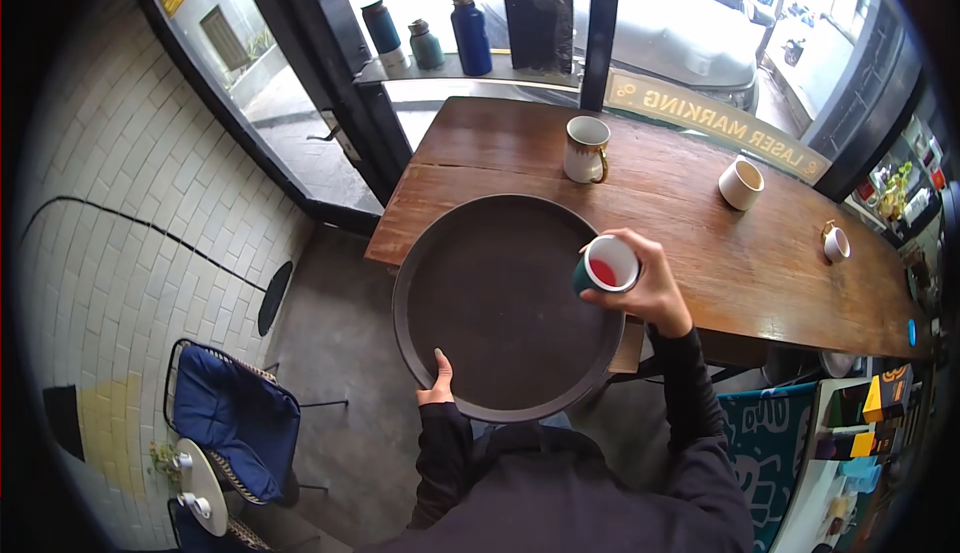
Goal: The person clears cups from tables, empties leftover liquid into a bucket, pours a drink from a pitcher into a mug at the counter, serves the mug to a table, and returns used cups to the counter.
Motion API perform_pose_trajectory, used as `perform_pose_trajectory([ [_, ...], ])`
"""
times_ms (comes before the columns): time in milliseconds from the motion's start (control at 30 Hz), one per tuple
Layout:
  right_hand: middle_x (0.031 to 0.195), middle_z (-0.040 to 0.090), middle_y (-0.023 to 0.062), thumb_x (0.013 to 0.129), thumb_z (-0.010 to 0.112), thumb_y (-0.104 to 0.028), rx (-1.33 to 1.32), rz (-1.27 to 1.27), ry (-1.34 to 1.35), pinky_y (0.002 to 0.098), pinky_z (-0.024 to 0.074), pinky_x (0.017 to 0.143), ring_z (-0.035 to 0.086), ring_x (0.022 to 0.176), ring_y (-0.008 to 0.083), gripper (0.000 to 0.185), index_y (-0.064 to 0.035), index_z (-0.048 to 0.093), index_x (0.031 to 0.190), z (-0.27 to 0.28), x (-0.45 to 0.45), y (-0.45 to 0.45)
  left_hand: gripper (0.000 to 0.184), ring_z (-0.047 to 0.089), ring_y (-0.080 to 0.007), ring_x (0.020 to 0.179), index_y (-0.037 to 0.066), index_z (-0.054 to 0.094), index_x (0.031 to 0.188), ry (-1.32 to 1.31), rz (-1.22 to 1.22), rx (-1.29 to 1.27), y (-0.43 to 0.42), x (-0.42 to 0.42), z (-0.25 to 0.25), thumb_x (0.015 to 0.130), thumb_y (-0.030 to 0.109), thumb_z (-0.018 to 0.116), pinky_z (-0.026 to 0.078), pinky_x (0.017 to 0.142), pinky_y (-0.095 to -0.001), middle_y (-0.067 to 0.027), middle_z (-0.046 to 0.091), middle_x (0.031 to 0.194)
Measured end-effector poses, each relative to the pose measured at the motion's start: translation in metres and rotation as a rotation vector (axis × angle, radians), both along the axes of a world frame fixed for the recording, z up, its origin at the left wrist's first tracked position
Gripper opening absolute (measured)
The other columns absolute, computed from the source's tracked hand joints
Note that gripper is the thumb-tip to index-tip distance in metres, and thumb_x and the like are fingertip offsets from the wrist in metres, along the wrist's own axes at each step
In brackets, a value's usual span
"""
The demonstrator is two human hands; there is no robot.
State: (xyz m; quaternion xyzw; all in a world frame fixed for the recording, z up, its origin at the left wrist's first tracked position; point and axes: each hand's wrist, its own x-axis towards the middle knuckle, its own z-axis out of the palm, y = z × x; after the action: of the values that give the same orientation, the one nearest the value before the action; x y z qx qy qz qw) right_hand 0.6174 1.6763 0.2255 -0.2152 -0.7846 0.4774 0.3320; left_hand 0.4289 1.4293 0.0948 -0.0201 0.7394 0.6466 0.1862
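Observation:
My left hand (436,381) grips the near left rim of a large round dark tray (500,303), thumb over the top and the other fingers hidden beneath. The tray is bare and overlaps the front edge of the wooden table (480,153). In my right hand (655,283) is a small cup (612,263), dark green outside and white inside, with red at the bottom. The cup is over the tray's right rim, its mouth tilted toward me. Beyond the tray stands a white mug (586,150) with a brown-gold pattern and handle.
A cream cup (741,184) and a small white cup (837,244) with a gold handle lie tipped on the table's right side. Bottles, including a blue bottle (470,35), line the window ledge. A blue-cushioned chair (225,413) stands lower left. Boxes (888,395) are stacked at right.

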Motion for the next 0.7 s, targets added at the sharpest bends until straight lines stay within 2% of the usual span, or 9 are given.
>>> perform_pose_trajectory([
  [33, 0.094, 0.064, 0.0068, 0.059, 0.089, -0.015, -0.004, 0.026, -0.025, 0.027, 0.0502, 0.081, 0.061, 0.089, 0.0131, 0.059, 0.0018, 0.059, 0.106, 0.001, -0.005, -0.01, 0.057, 0.063, -0.0181, 0.095, -0.009, 0.066, 0.103, 0.021, 0.009, 0.105, -0.003, 0.002, -0.007, 0.078, 0.04, 0.08, 0.047, 0.089, -0.0298, -0.011, 0.069, 0.102],
  [67, 0.101, 0.066, 0.0075, 0.059, 0.088, -0.009, -0.015, 0.084, -0.049, 0.0287, 0.0495, 0.088, 0.062, 0.095, 0.014, 0.056, 0.0007, 0.06, 0.106, -0.001, -0.01, -0.017, 0.054, 0.063, -0.0175, 0.094, -0.008, 0.066, 0.102, -0.045, 0.009, 0.05, -0.01, -0.002, -0.022, 0.078, 0.039, 0.079, 0.046, 0.089, -0.0293, -0.0101, 0.069, 0.1],
  [167, 0.103, 0.066, 0.0075, 0.06, 0.088, -0.009, -0.014, 0.157, -0.099, 0.0291, 0.0494, 0.089, 0.062, 0.097, 0.0146, 0.057, -0.0009, 0.059, 0.109, -0.009, -0.03, -0.041, 0.05, 0.062, -0.0165, 0.091, -0.008, 0.067, 0.098, -0.188, 0.023, 0.034, -0.027, -0.01, -0.047, 0.08, 0.038, 0.078, 0.046, 0.086, -0.0283, -0.0095, 0.068, 0.098],
  [333, 0.104, 0.065, 0.0072, 0.061, 0.087, -0.01, -0.012, 0.232, -0.149, 0.0293, 0.049, 0.089, 0.061, 0.099, 0.015, 0.057, -0.0019, 0.059, 0.109, -0.018, -0.068, -0.083, 0.052, 0.062, -0.0178, 0.094, -0.01, 0.065, 0.098, -0.226, 0.046, -0.078, -0.057, -0.009, 0.016, 0.081, 0.038, 0.078, 0.047, 0.087, -0.0292, -0.0115, 0.068, 0.1],
  [400, 0.103, 0.065, 0.0069, 0.061, 0.087, -0.01, -0.011, 0.246, -0.164, 0.0291, 0.049, 0.088, 0.061, 0.098, 0.0146, 0.056, -0.0022, 0.059, 0.109, -0.027, -0.085, -0.101, 0.058, 0.063, -0.0204, 0.097, -0.012, 0.063, 0.099, -0.189, 0.039, 0.032, -0.082, -0.025, -0.027, 0.079, 0.04, 0.078, 0.047, 0.089, -0.0304, -0.0133, 0.067, 0.102],
  [500, 0.104, 0.064, 0.0066, 0.06, 0.087, -0.01, -0.042, 0.268, -0.171, 0.0292, 0.0482, 0.089, 0.061, 0.099, 0.0152, 0.057, -0.0028, 0.059, 0.11, -0.033, -0.112, -0.139, 0.065, 0.063, -0.0219, 0.097, -0.014, 0.06, 0.1, -0.181, 0.033, 0.012, -0.12, -0.045, -0.036, 0.076, 0.043, 0.079, 0.046, 0.09, -0.0309, -0.0148, 0.067, 0.102],
  [533, 0.104, 0.064, 0.0066, 0.06, 0.087, -0.01, -0.048, 0.283, -0.188, 0.0292, 0.0482, 0.089, 0.061, 0.099, 0.0152, 0.057, -0.0028, 0.059, 0.11, -0.035, -0.121, -0.153, 0.07, 0.063, -0.0225, 0.097, -0.015, 0.058, 0.102, -0.237, 0.052, -0.192, -0.133, -0.054, -0.039, 0.074, 0.045, 0.081, 0.047, 0.089, -0.0311, -0.0162, 0.067, 0.102],
  [600, 0.108, 0.063, 0.0071, 0.061, 0.086, -0.009, -0.11, 0.301, -0.156, 0.0297, 0.0472, 0.091, 0.06, 0.101, 0.0156, 0.058, -0.0031, 0.058, 0.112, -0.04, -0.142, -0.185, 0.072, 0.063, -0.0225, 0.096, -0.016, 0.057, 0.103, -0.274, 0.086, -0.191, -0.16, -0.067, -0.034, 0.074, 0.045, 0.081, 0.047, 0.087, -0.0309, -0.0167, 0.067, 0.101],
  [700, 0.109, 0.063, 0.0078, 0.063, 0.085, -0.01, -0.115, 0.335, -0.137, 0.0306, 0.0479, 0.091, 0.061, 0.101, 0.0153, 0.062, -0.0037, 0.055, 0.117, -0.071, -0.171, -0.224, 0.066, 0.064, -0.021, 0.092, -0.014, 0.059, 0.102, -0.278, 0.163, -0.154, -0.212, -0.077, -0.076, 0.077, 0.044, 0.079, 0.049, 0.084, -0.0303, -0.0147, 0.067, 0.099],
])
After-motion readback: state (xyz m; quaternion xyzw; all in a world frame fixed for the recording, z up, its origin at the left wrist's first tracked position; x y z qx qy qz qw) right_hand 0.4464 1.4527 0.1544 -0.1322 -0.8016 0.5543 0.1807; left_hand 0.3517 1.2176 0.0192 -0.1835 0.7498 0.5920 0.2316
